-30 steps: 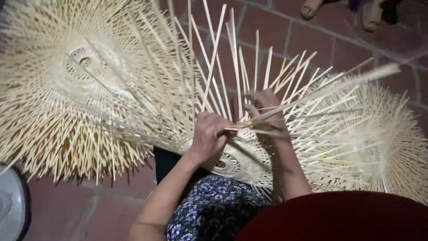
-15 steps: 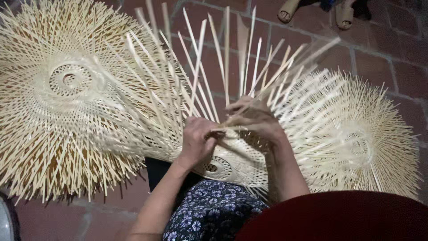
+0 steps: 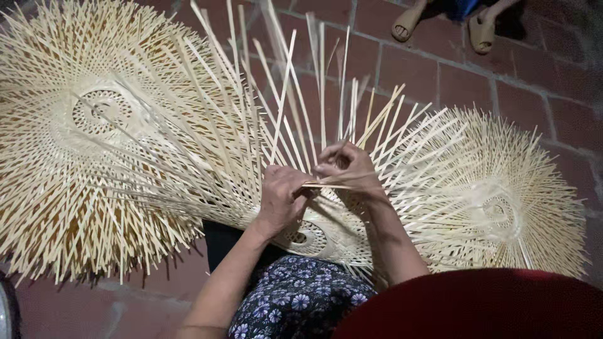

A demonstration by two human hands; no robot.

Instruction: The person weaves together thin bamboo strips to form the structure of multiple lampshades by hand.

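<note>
Hands are meeting at the centre of my view, both working over the half-woven bamboo piece (image 3: 314,235) that is lying across the person's lap at six o'clock. I'm watching the left hand (image 3: 282,199) curling in from seven o'clock, knuckles up, fingers folded down tight into the standing strips; I can't tell exactly which strip it is gripping. The right hand (image 3: 345,168) is arching in from five o'clock, wrist raised, thumb and fingertips pinching a thin bamboo strip (image 3: 326,185) that is running flat between the two hands. So both are closing on strips, and the two hands are nearly touching.

Loose ends of the piece in the lap are fanning upward toward twelve o'clock, too many for me to count.

Counting the woven pieces, I'm seeing three: the one in the lap, a large woven disc (image 3: 94,125) spreading out at nine o'clock, and another woven disc (image 3: 502,207) sitting at three o'clock, each with a ring-shaped centre and spiky ends.

Up at one o'clock, two sandalled feet (image 3: 440,25) of another person are resting on the brick floor (image 3: 490,88). A floral-print garment (image 3: 295,307) is showing at six o'clock, and a red rounded shape (image 3: 477,307) is filling five o'clock.
</note>
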